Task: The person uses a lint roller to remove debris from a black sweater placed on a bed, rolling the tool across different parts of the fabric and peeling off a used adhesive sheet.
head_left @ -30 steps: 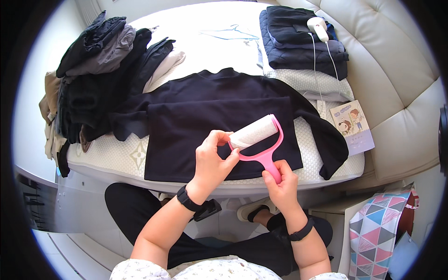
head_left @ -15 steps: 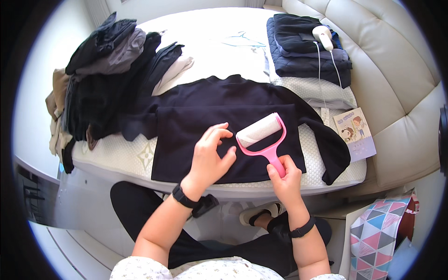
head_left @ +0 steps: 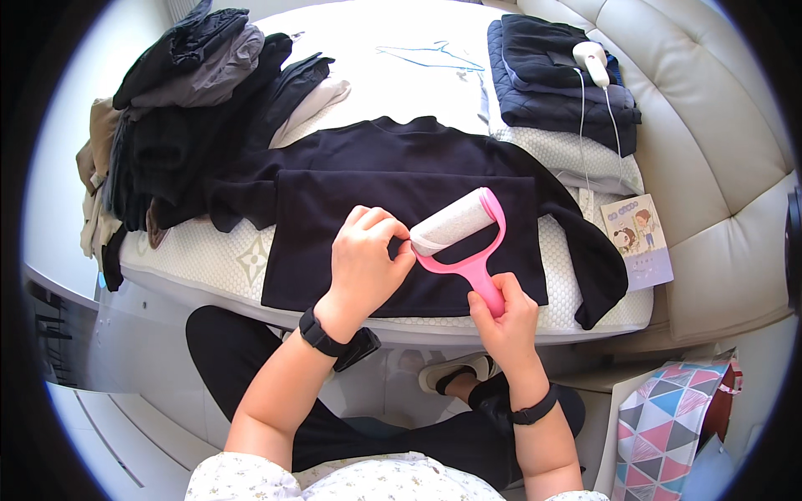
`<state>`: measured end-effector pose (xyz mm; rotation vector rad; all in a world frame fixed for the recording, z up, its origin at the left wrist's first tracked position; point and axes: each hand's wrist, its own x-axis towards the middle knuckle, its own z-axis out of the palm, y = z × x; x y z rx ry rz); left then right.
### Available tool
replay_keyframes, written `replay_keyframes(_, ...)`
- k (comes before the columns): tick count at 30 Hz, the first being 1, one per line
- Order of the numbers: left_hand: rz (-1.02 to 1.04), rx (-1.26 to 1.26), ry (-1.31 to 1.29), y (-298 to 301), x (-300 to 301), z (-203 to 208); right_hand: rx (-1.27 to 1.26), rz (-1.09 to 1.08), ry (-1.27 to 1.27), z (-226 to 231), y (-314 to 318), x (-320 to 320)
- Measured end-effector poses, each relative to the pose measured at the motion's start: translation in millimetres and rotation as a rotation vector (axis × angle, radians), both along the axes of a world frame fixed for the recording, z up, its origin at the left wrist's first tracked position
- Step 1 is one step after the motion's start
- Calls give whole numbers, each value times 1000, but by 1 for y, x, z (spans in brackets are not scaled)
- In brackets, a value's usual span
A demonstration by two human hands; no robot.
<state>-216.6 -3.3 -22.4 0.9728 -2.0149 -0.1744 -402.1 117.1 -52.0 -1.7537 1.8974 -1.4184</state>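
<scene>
My right hand [head_left: 505, 321] is wrapped round the pink handle of a lint roller [head_left: 455, 224], which it holds up at a tilt. Thumb and fingers of my left hand [head_left: 368, 255] are pinched together at the left end of the white roll, on the edge of its sticky sheet; the fingertips partly hide this spot. Beneath both hands a black long-sleeved top [head_left: 334, 209] lies spread on the bed, its lower part folded up over itself and one sleeve reaching out to the right.
A tall heap of dark clothes [head_left: 180, 142] stands at the left. Folded dark garments [head_left: 551, 100] at the back right bear a white corded device [head_left: 591, 63]. A booklet [head_left: 637, 240] lies by the beige padded headboard [head_left: 702, 125]. A triangle-patterned bag [head_left: 668, 426] is at lower right.
My left hand has gone from spread fingers beside the roller to a pinch at the roll's left end. The lint roller has shifted slightly left and up.
</scene>
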Motion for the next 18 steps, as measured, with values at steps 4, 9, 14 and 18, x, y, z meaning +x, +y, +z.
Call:
replay_keyframes(4, 1, -41, -35, -1, -4, 2, -26, -7, 54, 3, -1, -2)
replay_keyframes(9, 35, -34, -69, 1, 1, -1, -79, 6, 133, 1, -1, 2)
replay_keyframes(14, 24, -58, -56, 2, -8, -2, -89, -1, 174, 3, -1, -3)
replay_keyframes(18, 46, -65, -86, -2, -10, -4, -42, -6, 203, 6, -1, -2)
